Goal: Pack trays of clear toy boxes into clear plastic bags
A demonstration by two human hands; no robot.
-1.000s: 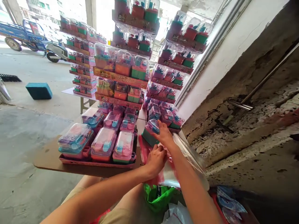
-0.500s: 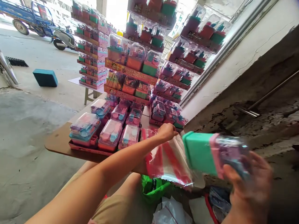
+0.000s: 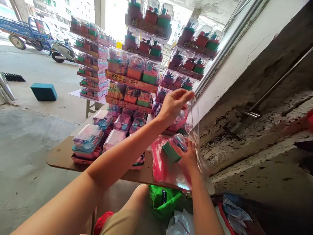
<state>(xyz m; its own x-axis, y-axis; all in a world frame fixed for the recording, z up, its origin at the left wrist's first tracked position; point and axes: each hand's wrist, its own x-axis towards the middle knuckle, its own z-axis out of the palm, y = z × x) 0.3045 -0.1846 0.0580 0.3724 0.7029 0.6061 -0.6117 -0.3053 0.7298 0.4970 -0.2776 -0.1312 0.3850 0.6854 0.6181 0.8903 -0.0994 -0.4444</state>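
My left hand (image 3: 176, 101) is raised, fingers pinched on the upper edge of a clear plastic bag (image 3: 195, 122) with pink-red printing, lifting its top layer. Beneath that raised film, my right hand (image 3: 189, 155) grips a green toy box (image 3: 171, 151) with a clear domed lid. The box lies tilted over the bag's pink printed part, seemingly inside the bag's mouth. Left of my forearm, a tray of similar boxes with clear lids (image 3: 88, 137) stands on the brown table (image 3: 61, 147); my arm hides part of it.
Tall stacks of boxed toys (image 3: 133, 70) rise at the back of the table. A rough wall (image 3: 244, 130) runs along the right. Below the table edge are a green bag (image 3: 163, 200) and white plastic (image 3: 179, 222). A blue block (image 3: 44, 92) sits on the floor.
My left hand has risen, pulling up the bag's top film. My right hand has brought the green toy box from the right, leftward and into the bag area.
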